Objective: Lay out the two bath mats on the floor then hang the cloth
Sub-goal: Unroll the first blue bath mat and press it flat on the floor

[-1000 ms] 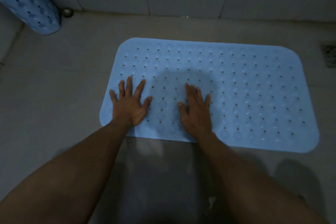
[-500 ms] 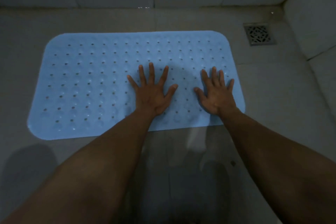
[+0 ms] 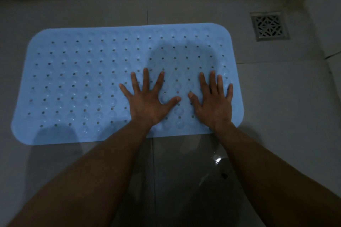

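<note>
mat: laid flat on floor
left hand: pressed flat on mat, fingers spread
right hand: pressed flat, mat's right end
drain: far right

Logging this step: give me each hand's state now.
Left hand: open, fingers spread flat on the blue bath mat.
Right hand: open, flat on the mat, holding nothing.

Hands, position: left hand and right hand shifted from the left portion of the bath mat to its right end; thumbs now closer together.
</note>
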Demonstrator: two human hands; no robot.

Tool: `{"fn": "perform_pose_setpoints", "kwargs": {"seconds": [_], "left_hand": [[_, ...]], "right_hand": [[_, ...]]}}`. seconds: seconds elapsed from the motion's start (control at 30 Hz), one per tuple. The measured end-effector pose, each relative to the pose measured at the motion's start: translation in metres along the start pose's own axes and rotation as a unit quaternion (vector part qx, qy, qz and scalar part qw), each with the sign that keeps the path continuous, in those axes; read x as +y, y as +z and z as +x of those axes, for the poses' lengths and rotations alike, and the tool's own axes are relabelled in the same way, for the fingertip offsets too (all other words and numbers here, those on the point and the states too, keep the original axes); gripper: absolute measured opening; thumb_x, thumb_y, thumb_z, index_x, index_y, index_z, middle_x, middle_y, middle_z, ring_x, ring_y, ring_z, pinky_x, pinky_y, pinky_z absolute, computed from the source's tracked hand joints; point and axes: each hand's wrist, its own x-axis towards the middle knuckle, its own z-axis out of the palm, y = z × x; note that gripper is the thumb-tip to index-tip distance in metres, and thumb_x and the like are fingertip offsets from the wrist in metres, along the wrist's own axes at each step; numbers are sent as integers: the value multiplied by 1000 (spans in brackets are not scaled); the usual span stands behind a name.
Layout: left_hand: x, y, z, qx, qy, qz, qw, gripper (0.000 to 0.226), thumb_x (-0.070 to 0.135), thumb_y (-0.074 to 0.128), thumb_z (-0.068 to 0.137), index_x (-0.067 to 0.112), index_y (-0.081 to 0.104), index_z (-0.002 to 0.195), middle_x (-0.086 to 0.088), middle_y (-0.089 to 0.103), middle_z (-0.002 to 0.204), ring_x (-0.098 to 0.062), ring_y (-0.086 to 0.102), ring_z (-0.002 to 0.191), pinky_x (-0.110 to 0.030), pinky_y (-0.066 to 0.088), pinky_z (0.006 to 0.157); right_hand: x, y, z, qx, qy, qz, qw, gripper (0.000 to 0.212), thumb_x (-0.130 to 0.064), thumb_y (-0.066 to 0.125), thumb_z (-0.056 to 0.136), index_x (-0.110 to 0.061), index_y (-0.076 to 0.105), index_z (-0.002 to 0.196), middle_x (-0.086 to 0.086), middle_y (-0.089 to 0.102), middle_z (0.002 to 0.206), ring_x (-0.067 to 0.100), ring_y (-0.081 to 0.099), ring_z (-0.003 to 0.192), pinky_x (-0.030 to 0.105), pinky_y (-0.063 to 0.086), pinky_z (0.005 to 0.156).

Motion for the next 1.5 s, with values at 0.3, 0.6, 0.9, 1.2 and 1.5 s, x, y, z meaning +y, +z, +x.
{"fn": "perform_pose_setpoints", "kwargs": {"seconds": [0.3, 0.6, 0.9, 1.2, 1.5], "left_hand": [[1, -2, -2, 0, 0, -1, 1000, 96, 96, 6, 73, 47, -7, 154, 0, -14, 166, -36, -16, 150, -69, -7, 112], [-24, -16, -2, -38, 19, -133, 990, 83, 83, 17, 85, 44, -3, 155, 1, -8, 167, -23, -12, 152, -55, -9, 120], [-140, -74, -14, 40, 4, -115, 993, 74, 73, 22, 94, 42, -2, 157, -5, -2, 167, -27, -8, 153, -56, -6, 120], [-257, -168, -7, 121, -46, -89, 988, 69, 67, 20, 97, 40, 2, 157, -8, -2, 167, -29, -8, 153, -60, -4, 119], [-385, -228, 7, 184, -90, -37, 978, 68, 64, 24, 97, 39, 4, 157, -11, 2, 166, -31, -1, 153, -62, 4, 119]], "right_hand": [[2, -3, -3, 9, -1, 20, 1000, 74, -69, 12, 94, -35, -2, 158, 0, -4, 167, 19, -6, 153, 53, -7, 122], [3, -24, -1, -60, -17, 62, 996, 83, -77, 19, 91, -32, -2, 158, 3, -9, 166, 21, -10, 153, 49, -12, 121], [-96, -86, 13, -27, -82, 51, 995, 77, -63, 32, 98, -31, -3, 158, 5, -11, 166, 23, -8, 153, 50, -7, 122], [-251, -142, 36, -6, -175, 47, 983, 73, -58, 33, 100, -27, 4, 159, 9, -5, 166, 25, -2, 153, 54, 1, 121], [-410, -168, 70, 4, -261, 0, 965, 71, -55, 37, 100, -26, 8, 158, 10, 1, 166, 29, 7, 152, 56, 9, 120]]}}
